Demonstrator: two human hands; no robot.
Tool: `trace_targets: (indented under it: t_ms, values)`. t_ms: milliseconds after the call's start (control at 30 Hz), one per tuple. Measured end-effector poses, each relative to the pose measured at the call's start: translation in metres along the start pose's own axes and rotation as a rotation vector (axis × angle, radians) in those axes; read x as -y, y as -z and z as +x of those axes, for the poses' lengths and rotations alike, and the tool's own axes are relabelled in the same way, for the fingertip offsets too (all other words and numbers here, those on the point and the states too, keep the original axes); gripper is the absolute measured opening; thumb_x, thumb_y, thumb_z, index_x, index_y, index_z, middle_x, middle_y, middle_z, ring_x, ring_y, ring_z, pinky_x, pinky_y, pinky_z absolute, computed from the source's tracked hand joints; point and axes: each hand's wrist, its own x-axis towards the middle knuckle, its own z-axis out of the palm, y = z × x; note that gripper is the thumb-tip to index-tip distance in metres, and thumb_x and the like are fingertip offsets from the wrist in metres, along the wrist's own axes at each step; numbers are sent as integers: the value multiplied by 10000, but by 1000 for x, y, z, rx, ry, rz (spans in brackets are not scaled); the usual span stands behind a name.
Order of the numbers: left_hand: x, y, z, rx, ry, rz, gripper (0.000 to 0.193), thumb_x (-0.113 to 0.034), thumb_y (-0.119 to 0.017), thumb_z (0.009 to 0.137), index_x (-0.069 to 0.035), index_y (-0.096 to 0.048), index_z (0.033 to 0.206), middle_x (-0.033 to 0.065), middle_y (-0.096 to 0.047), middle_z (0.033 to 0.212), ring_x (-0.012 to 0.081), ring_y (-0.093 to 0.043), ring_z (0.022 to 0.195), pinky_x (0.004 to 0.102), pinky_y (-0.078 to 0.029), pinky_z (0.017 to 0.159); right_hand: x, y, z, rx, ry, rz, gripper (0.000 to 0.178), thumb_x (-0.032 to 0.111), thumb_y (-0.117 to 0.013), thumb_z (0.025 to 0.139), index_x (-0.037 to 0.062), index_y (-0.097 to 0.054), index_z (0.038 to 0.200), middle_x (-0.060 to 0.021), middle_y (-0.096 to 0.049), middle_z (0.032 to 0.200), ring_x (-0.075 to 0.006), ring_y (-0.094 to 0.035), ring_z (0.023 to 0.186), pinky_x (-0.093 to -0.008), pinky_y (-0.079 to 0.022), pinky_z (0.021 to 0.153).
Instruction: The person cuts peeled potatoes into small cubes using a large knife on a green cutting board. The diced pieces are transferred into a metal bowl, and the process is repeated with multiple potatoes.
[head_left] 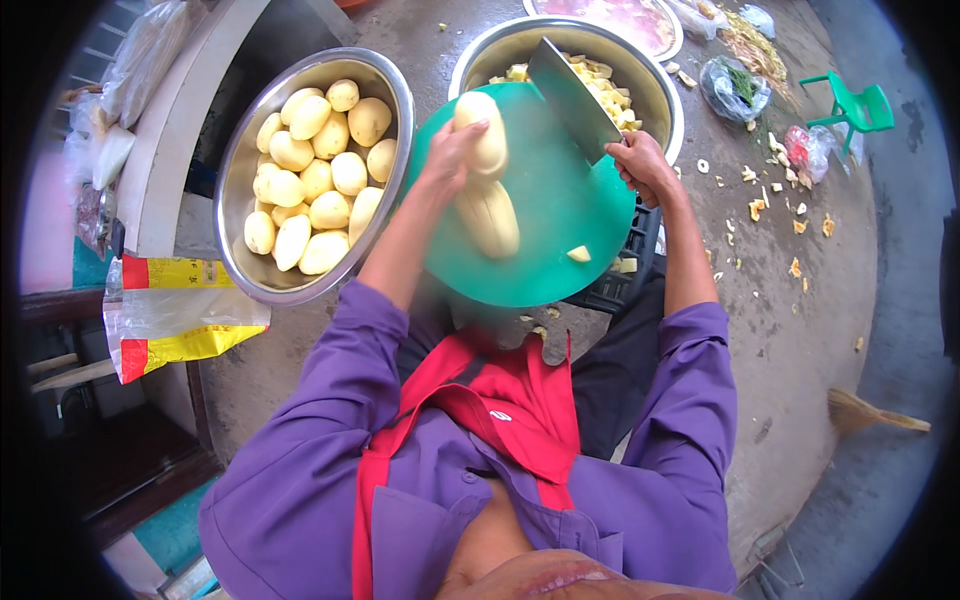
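My left hand [449, 158] grips a large peeled potato [484, 135] at the left side of the round green cutting board [560, 240]. Just below it a second long peeled potato [488, 222] lies on the board, with thin dark lines along it. In my right hand [645, 168] is the handle of a cleaver [574, 95]. Its broad blade points up and left, over the board's far edge and the steel basin [672, 110] of potato chunks [610, 92]. A single cut potato piece [579, 254] sits near the board's close edge.
At the left stands a steel bowl [400, 110] full of whole peeled potatoes [330, 210]. A dark plastic crate [600, 293] shows under the board. Scraps [757, 208], plastic bags [733, 88] and a green stool [862, 108] are on the right; a broom [870, 412] lies lower right.
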Motion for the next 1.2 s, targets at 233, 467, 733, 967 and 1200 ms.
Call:
trace_targets:
  t_ms: [233, 467, 733, 967, 1200]
  values:
    - [67, -73, 27, -123, -64, 231, 606, -177, -794, 815, 61, -496, 1286, 179, -623, 1187, 260, -639, 1065, 372, -526, 929, 9, -31, -52, -107, 6, 102, 310, 255, -545, 940, -23, -561, 804, -67, -572, 627, -156, -550, 477, -334, -475, 431]
    - [85, -50, 22, -329, -119, 1128, 919, -476, -743, 805, 24, -362, 1475, 243, -508, 1246, 330, -450, 1233, 391, -378, 1076, 5, -63, -85, -174, 23, 53, 280, 223, -523, 939, -38, -611, 892, -78, -575, 636, -156, -584, 508, -336, -495, 438]
    - [89, -51, 11, -313, -203, 1141, 728, -442, -712, 833, 38, -517, 1344, 260, -500, 1194, 367, -463, 1170, 410, -379, 1048, -2, -89, -79, -333, 193, -246, 300, 201, -558, 903, 11, -673, 1104, -269, -666, 835, -444, -655, 818, -501, -514, 735]
    - [97, -59, 1, -328, -182, 1140, 709, -377, -672, 884, 32, -446, 1417, 234, -465, 1215, 367, -462, 1161, 411, -385, 1033, 14, -87, -85, -296, 128, -68, 246, 201, -535, 944, -21, -634, 983, -195, -633, 719, -328, -626, 628, -424, -498, 583]
    - [81, -29, -2, -266, -157, 815, 604, -277, -691, 877, 21, -503, 1367, 214, -503, 1206, 326, -560, 1082, 372, -468, 946, 92, -85, -110, -600, 558, 83, 219, 185, -517, 993, -16, -567, 919, -78, -583, 597, -157, -564, 455, -339, -444, 400]
